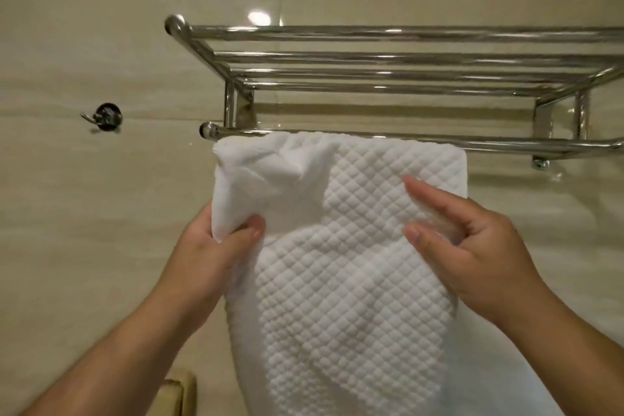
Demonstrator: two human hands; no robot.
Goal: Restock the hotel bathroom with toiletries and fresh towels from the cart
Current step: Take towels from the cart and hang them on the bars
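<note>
Right of a dark round wall hook [104,116], the left hand [216,246] pinches the smooth, bunched left edge of a white diamond-quilted towel [354,263] draped over the tubular chrome rack's [371,57] lower bar [506,142], while the right hand [472,240] pinches a fold near its right edge.

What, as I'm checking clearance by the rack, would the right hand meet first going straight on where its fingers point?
Likely the towel it pinches: the right hand points up-left across its face toward the bunched fold; depth unclear.
</note>
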